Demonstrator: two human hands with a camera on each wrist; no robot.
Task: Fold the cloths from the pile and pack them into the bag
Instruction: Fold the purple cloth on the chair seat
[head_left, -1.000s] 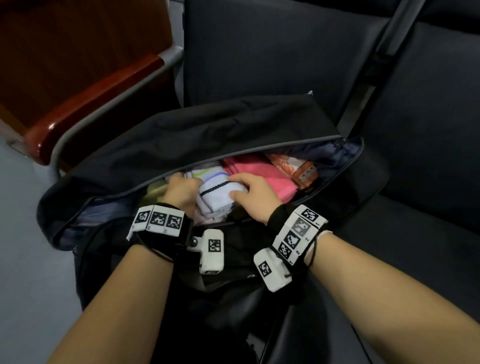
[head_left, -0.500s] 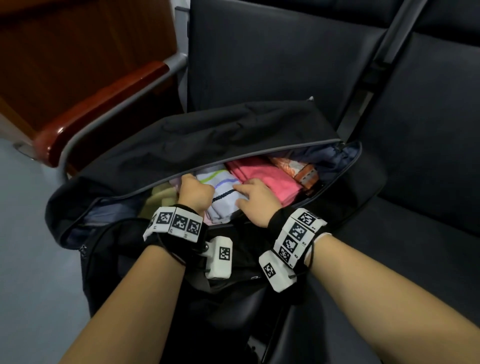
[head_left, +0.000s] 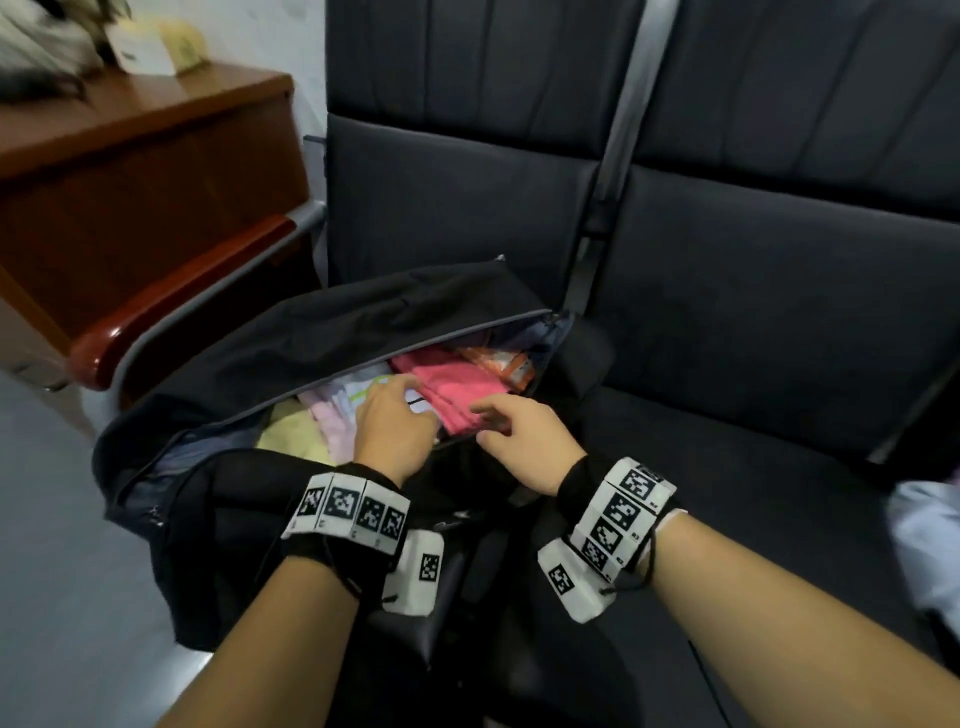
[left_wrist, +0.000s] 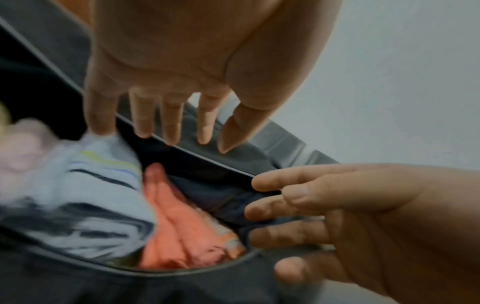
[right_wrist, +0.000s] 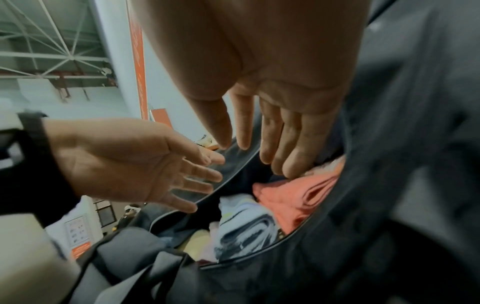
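Observation:
A black bag (head_left: 363, 317) lies open on a dark seat, packed with folded cloths: a pink one (head_left: 457, 384), a white striped one (left_wrist: 98, 195), a pale pink one (head_left: 332, 426) and a yellow one (head_left: 291, 436). My left hand (head_left: 395, 415) hovers just above the striped cloth, fingers straight and spread, holding nothing. My right hand (head_left: 514, 431) hangs over the bag's near rim beside the pink cloth (right_wrist: 293, 197), fingers loose and empty. In the wrist views both palms (left_wrist: 168, 123) (right_wrist: 262, 148) are open above the bag's mouth.
Dark padded seats (head_left: 753, 322) fill the right side. A wooden armrest (head_left: 171, 301) and a brown cabinet (head_left: 130, 171) stand at the left. A light-coloured cloth (head_left: 930, 540) lies at the right edge on the seat. Grey floor (head_left: 62, 571) lies at the lower left.
Both hands have let go of the striped cloth and lifted out of the bag with fingers opened. The head view has tilted upward.

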